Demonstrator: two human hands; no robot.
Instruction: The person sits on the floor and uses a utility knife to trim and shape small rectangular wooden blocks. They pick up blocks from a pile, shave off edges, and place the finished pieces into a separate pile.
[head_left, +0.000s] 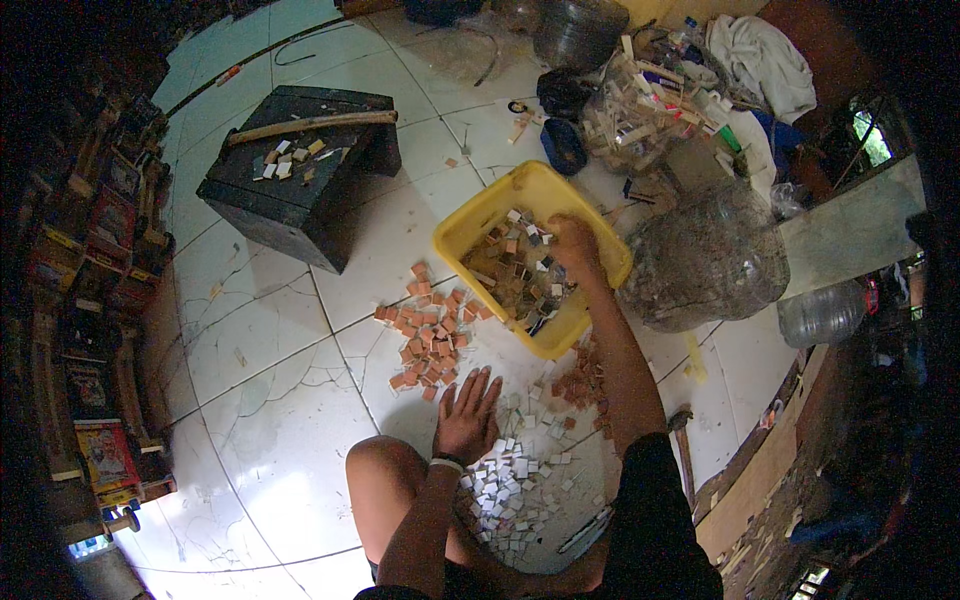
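Observation:
My left hand [467, 418] is open, palm down with its fingers stretched out, just below a heap of small terracotta-coloured square pieces [430, 335]. Beside its wrist, a heap of small white square pieces [508, 490] lies between my legs. My right hand [573, 250] reaches over the right wall of a yellow plastic basin [470, 215]. Mixed small pieces [520, 255], white, dark and brown, cover the basin's bottom. The right fingertips are bent down among them, and I cannot see whether they pinch one. More reddish-brown pieces [580, 385] lie below the basin, beside my right forearm.
A black box-like stand [290, 215] at the far left carries a wooden stick [315, 125] and a few pieces. Right of the basin lies a big dusty plastic jug [710, 260]. A hammer [682, 445] lies near my right arm. Clutter [650, 110] fills the far right.

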